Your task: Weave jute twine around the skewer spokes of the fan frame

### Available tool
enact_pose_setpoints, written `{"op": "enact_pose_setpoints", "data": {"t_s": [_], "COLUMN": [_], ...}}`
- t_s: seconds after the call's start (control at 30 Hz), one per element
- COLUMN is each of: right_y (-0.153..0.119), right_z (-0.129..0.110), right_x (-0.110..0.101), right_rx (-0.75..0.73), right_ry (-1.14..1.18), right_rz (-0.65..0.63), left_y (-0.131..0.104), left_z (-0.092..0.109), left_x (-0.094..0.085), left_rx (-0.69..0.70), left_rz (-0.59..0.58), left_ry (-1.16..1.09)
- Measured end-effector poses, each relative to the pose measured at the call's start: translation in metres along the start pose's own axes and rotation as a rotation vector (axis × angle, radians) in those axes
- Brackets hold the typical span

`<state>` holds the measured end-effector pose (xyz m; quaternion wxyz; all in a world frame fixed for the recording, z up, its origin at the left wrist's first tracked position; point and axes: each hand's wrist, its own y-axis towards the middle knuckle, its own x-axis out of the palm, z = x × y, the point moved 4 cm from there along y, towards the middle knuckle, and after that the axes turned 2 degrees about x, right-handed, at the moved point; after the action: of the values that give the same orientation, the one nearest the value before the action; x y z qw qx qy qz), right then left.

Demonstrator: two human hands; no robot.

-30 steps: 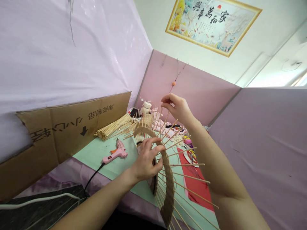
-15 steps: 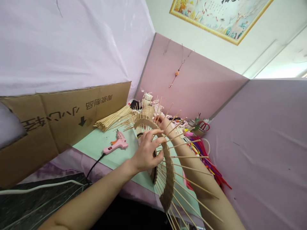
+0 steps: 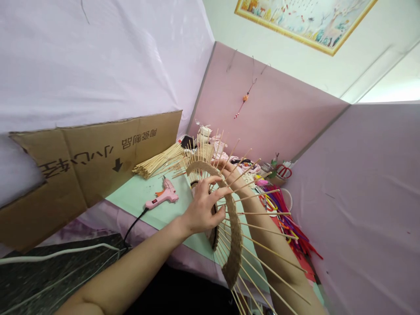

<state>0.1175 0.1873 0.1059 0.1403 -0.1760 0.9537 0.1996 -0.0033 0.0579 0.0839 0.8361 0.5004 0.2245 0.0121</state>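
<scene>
A round frame of thin wooden sticks stands tilted on edge in front of me, with a brown twine-like woven band (image 3: 234, 236) running through it. The sticks fan outward past the band, and a darker inner ring shows partly behind. From the near side my left hand (image 3: 207, 205) grips the frame, its bent fingers and thumb at the band and the stick bases. On the far side my right hand (image 3: 231, 174) holds the upper band among the sticks. Sticks partly cover its fingers.
A pink glue gun (image 3: 166, 194) lies on the pale green mat (image 3: 124, 192), left of the frame. Behind it are a pile of loose sticks (image 3: 157, 162) and a cardboard sheet (image 3: 88, 162). Colourful pipe-cleaner-like strips (image 3: 295, 232) and red-handled scissors (image 3: 284, 171) are at right.
The whole view has shifted slightly, so things appear a little further right. Both hands stay at nearly the same places on the frame.
</scene>
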Motion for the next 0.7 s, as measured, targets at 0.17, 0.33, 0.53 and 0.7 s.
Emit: {"op": "enact_pose_setpoints", "data": {"t_s": [0.17, 0.33, 0.53, 0.7], "right_y": [-0.011, -0.014, -0.013, -0.017], "right_z": [-0.020, -0.024, -0.019, -0.018], "right_x": [0.008, 0.012, 0.008, 0.010], "right_rx": [0.061, 0.057, 0.044, 0.094], "right_ry": [0.184, 0.191, 0.116, 0.127], "right_rz": [-0.055, -0.046, 0.068, 0.109], "left_y": [0.000, -0.001, -0.001, -0.005], "left_z": [0.000, 0.000, 0.000, 0.000], "left_x": [-0.001, -0.001, -0.001, -0.001], "left_rx": [-0.006, -0.001, 0.005, 0.043], "left_rz": [0.009, 0.007, 0.002, -0.001], "left_ry": [0.005, 0.001, 0.003, -0.002]}}
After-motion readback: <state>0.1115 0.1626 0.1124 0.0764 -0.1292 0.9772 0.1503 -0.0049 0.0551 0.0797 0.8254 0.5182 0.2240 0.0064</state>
